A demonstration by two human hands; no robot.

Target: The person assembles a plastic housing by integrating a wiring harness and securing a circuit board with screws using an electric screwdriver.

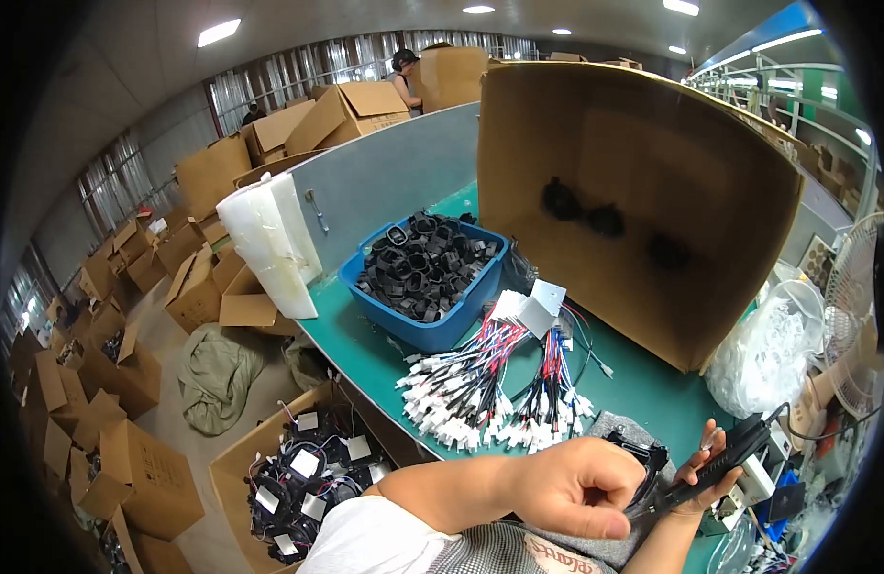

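Observation:
My left hand reaches across the front of the table with its fingers curled and the thumb pointing right. Anything inside its fingers is hidden from view. Beside its knuckles, a black part lies partly covered on a grey cloth. To the right, my right hand is wrapped round a black corded electric screwdriver, slanted with its tip down toward my left hand. Just beyond them on the green table are bundles of red, blue, black and white wires with white connectors.
A blue bin of black plastic parts stands behind the wires. A large cardboard box lies open toward me, several dark parts inside. At right are a clear plastic bag and a fan. A box of wired parts sits lower left.

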